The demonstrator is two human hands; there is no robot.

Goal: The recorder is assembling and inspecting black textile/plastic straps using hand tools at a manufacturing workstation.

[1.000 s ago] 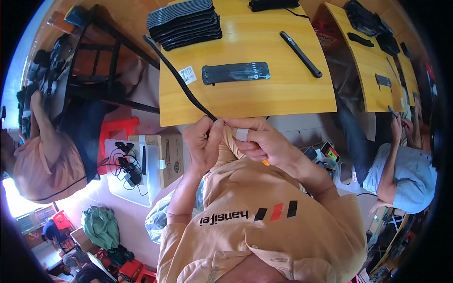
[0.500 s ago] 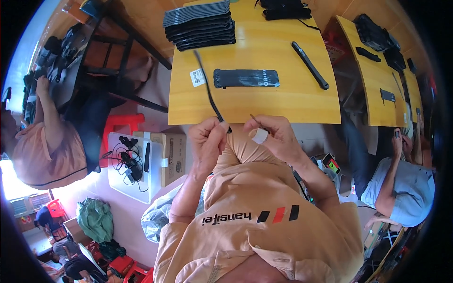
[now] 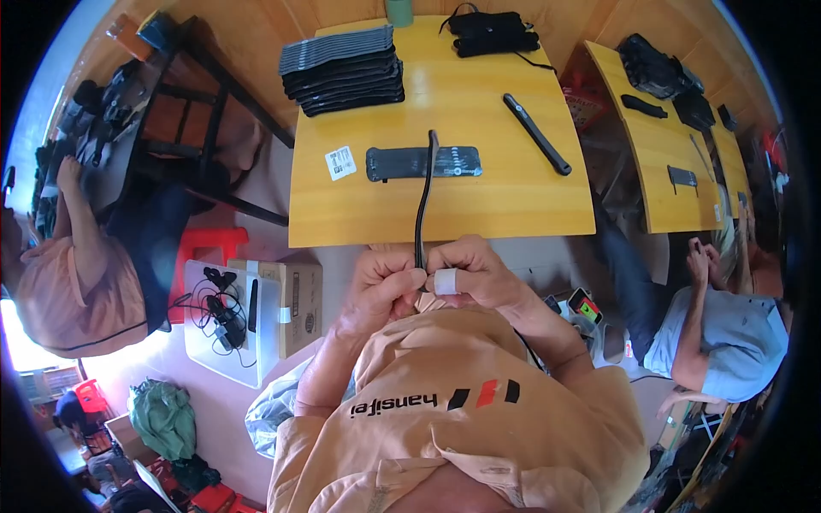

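My left hand [image 3: 387, 280] pinches the lower end of a thin, slightly curved black strip [image 3: 422, 209], which stands up across the table's near edge. Against it, my right hand [image 3: 479, 272] is closed at the strip's lower end, a white wrap [image 3: 445, 281] round one finger. Whatever its fingertips hold is hidden. Behind the strip, a flat black panel [image 3: 398, 162] with pale marks lies on the yellow table [image 3: 342, 218]. To its left is a white printed label [image 3: 340, 162], and to its right a long black bar [image 3: 537, 134] with rounded ends.
A tall stack of flat black panels [image 3: 342, 73] stands at the table's far left, black bundles [image 3: 492, 34] at the far right. Left of me are a clear bin of cables [image 3: 197, 342], a cardboard box [image 3: 304, 308] and a red stool [image 3: 214, 244]. People sit on both sides.
My hands have come together at the strip's lower end. The strip has swung rightward and more upright. The thin dark piece seen in my right fingers is now hidden. The view has shifted slightly.
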